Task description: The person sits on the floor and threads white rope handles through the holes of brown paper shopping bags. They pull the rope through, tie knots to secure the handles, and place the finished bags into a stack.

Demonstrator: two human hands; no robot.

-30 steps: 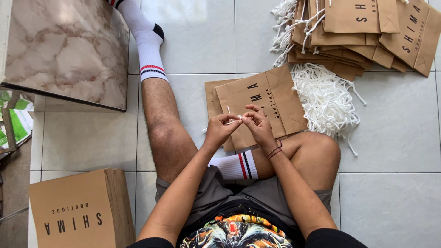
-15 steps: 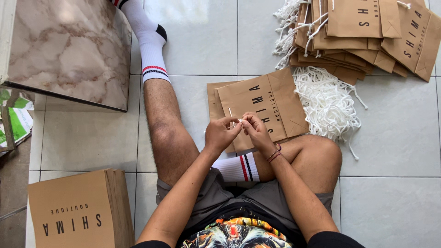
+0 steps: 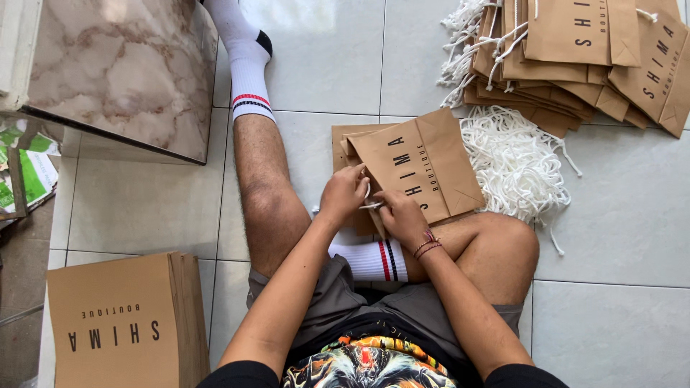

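Hands met over a flat paper bag (image 3: 424, 169) on the floor: the left hand (image 3: 343, 194) and right hand (image 3: 402, 215) each pinched a white cord (image 3: 371, 206), beside a cord pile (image 3: 514, 162).

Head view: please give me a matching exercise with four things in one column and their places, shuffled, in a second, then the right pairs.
Things:
1. loose white cords
2. pile of brown bags with handles
3. stack of flat brown bags
4. marble slab

Places:
A. bottom left, beside the person's left thigh
B. top right corner of the floor
C. top left
D. on the tiles right of the bag that both hands work on

Pairs: 1-D, 2-B, 3-A, 4-C
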